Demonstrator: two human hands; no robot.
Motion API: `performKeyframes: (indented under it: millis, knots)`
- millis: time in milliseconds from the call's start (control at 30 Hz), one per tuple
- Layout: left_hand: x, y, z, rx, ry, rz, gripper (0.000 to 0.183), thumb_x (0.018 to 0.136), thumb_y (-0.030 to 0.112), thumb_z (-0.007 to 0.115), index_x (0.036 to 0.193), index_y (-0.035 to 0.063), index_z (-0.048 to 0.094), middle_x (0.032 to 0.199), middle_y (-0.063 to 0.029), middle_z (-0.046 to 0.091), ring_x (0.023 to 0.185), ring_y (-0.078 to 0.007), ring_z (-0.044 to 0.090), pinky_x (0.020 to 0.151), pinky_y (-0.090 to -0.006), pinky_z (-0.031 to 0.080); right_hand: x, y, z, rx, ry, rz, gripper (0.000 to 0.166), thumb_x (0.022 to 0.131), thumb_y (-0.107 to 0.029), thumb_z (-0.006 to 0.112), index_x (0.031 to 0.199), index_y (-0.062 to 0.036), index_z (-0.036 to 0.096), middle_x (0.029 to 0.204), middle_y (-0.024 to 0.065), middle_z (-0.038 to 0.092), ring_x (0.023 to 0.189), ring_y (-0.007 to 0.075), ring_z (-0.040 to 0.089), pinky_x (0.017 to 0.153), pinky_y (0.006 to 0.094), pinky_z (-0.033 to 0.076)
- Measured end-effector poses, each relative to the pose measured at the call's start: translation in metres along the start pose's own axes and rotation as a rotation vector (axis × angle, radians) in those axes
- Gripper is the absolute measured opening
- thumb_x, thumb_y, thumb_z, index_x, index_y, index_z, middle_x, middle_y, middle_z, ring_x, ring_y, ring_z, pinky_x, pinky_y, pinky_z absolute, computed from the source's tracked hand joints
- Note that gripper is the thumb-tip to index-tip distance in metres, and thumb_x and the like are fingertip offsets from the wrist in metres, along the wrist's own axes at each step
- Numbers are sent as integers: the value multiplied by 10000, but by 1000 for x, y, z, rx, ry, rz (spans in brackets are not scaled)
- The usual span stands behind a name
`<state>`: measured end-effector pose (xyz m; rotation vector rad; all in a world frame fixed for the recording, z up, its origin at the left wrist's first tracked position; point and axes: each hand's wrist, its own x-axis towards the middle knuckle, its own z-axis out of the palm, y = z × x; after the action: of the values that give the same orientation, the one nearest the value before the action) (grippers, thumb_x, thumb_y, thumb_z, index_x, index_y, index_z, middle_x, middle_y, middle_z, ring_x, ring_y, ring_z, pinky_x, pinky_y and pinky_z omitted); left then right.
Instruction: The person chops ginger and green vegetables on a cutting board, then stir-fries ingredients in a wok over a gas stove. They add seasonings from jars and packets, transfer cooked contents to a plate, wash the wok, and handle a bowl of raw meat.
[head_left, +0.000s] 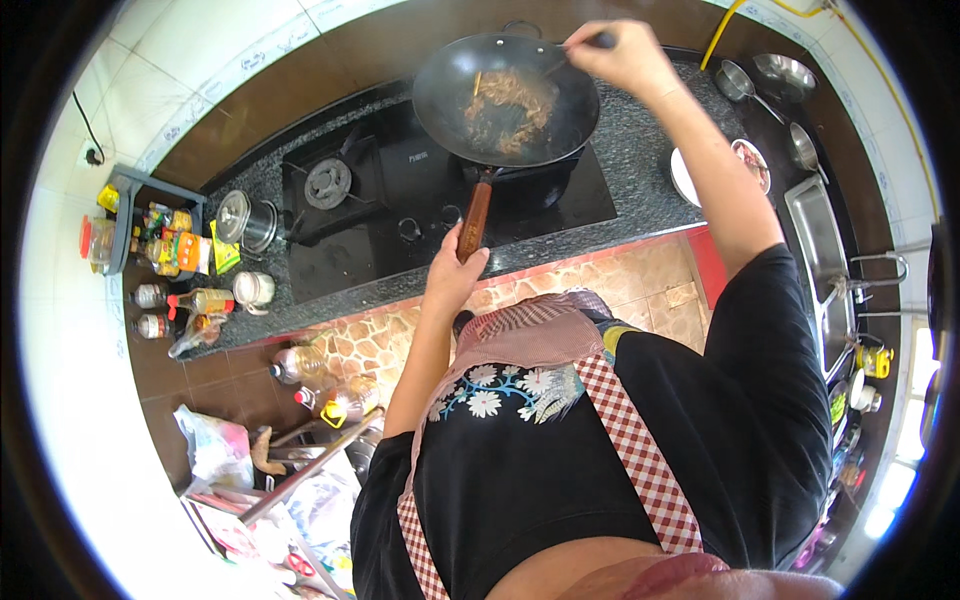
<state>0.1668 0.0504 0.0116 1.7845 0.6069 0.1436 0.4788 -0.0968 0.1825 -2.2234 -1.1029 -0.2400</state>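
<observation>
My left hand (452, 276) grips the wooden handle (477, 214) of a dark wok (442, 112) over the right burner of a black gas hob (409, 172). Browned shredded food (517, 94), which looks like meat, lies in the wok's middle. A yellowish strip (477, 83) stands out at the food's left side. Above the wok's right rim, my right hand (619, 56) is closed around the dark handle (602, 40) of a utensil. That utensil's thin shaft slants down toward the food, and its working end is hard to make out.
At left are a lidded pot (244, 219), a seasoning rack (124, 225) and a glass jar (253, 289). To the right sit a bowl of raw meat (752, 165), a white plate (682, 176), a ladle (735, 79) and a steel sink (817, 247). Oil bottles (352, 397) stand on the floor.
</observation>
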Motion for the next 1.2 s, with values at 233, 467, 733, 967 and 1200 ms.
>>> performKeyframes:
  millis: [233, 467, 733, 967, 1200]
  knots:
    - [0, -8, 12, -2, 60, 22, 614, 804, 239, 672, 1319, -14, 451, 1011, -141, 637, 921, -224, 614, 820, -312, 463, 44, 95, 3, 410, 100, 471, 205, 810, -168, 695, 927, 1, 687, 817, 92, 685, 691, 163, 687, 615, 255, 574]
    - [-5, 3, 7, 80, 68, 10, 645, 811, 244, 665, 1354, 2, 415, 987, -159, 648, 913, -241, 633, 807, -330, 474, 49, 86, 14, 589, -90, 91, 224, 863, -146, 666, 1037, -7, 682, 900, 79, 677, 823, 140, 660, 753, 245, 553]
    - [-5, 3, 1, 62, 9, -23, 667, 816, 245, 670, 1369, 0, 388, 1018, -173, 642, 929, -261, 635, 823, -334, 475, 13, -14, -9, 313, -450, -267, 166, 807, -27, 686, 970, -48, 711, 1009, 49, 660, 898, 128, 615, 789, 255, 486]
    - [-3, 17, -5, 78, -62, -56, 665, 821, 242, 664, 1375, 8, 379, 1058, -188, 630, 958, -279, 628, 841, -341, 471, -2, -38, -14, 163, -435, -171, 159, 779, -141, 703, 916, -65, 733, 896, 77, 711, 838, 160, 665, 804, 311, 523]
    - [-3, 9, -6, 51, -65, -46, 674, 824, 247, 667, 1375, -4, 371, 1067, -194, 625, 952, -277, 632, 835, -337, 476, 20, 10, -30, 82, -1, 263, 209, 814, -186, 674, 936, -18, 695, 764, 53, 674, 689, 116, 663, 629, 226, 537]
